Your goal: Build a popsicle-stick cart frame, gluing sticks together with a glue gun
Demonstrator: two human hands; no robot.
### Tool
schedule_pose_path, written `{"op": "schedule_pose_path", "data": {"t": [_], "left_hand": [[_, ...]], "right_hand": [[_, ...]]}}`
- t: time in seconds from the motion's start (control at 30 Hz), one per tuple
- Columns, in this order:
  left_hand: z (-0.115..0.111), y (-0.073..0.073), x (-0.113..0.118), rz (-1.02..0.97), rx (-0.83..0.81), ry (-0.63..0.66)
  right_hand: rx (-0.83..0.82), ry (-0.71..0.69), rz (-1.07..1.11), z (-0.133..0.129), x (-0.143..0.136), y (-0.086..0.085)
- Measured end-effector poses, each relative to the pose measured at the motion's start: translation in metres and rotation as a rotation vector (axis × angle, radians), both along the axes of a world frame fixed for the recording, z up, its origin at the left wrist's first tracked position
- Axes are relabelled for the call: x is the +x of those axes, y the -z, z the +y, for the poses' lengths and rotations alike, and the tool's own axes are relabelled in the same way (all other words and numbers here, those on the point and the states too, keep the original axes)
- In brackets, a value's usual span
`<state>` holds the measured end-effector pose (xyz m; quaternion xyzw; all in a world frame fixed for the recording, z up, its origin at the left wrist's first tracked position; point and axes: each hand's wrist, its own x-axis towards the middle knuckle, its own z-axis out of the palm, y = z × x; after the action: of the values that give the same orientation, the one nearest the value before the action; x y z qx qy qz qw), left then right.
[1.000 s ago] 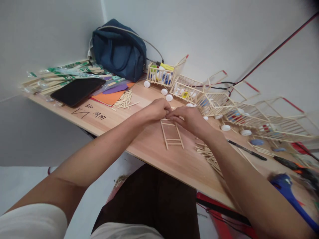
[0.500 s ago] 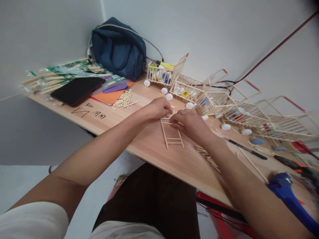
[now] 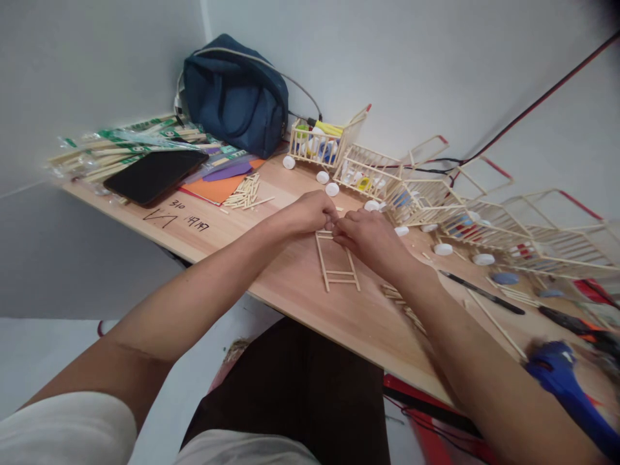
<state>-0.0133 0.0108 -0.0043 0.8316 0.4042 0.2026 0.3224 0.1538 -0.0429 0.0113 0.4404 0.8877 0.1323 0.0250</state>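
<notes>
A small ladder-like frame of thin wooden sticks (image 3: 340, 272) lies flat on the wooden table. My left hand (image 3: 314, 212) is closed at its far end, the fingertips curled down near the far left corner; what they pinch is hidden. Just to the right, my right hand (image 3: 365, 234) is closed over the far right corner, with thumb and fingers pinching there and covering part of the right rail. The fingertips of both hands nearly meet. Two crosspieces show close together at the far end, and two more at the near end.
Stick-built carts (image 3: 371, 171) on white wheels line the back. Cut sticks (image 3: 246, 192) lie by orange paper (image 3: 220, 188), a black tablet (image 3: 154, 175), packaged chopsticks (image 3: 130, 147) and a blue bag (image 3: 237, 97). At right are a black pen (image 3: 484, 292) and a blue glue gun (image 3: 555, 368).
The view has shifted slightly. My right fingertips have drawn closer to the left ones, and a crosspiece at the frame's far end now sits nearer the end piece.
</notes>
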Motion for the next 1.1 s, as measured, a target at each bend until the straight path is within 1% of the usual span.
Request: {"op": "schedule_pose_path", "data": {"t": [0.37,0.7,0.8,1.1], "left_hand": [[-0.0015,0.0000,-0.0009,-0.030,-0.019,-0.013],[0.0003,0.0006,-0.0019,-0.013,-0.007,0.003],[-0.0010,-0.0004,-0.0017,-0.012,-0.012,0.002],[-0.0026,-0.0031,-0.0021,0.012,0.004,0.013]], "right_hand": [[-0.041,0.063,-0.013,-0.0005,-0.0018,-0.0079],[-0.035,0.020,0.001,0.0007,-0.0034,-0.0030],[-0.032,0.011,0.000,0.0010,-0.0015,-0.0041],[-0.037,0.044,-0.058,-0.0009,-0.0017,-0.0091]]}}
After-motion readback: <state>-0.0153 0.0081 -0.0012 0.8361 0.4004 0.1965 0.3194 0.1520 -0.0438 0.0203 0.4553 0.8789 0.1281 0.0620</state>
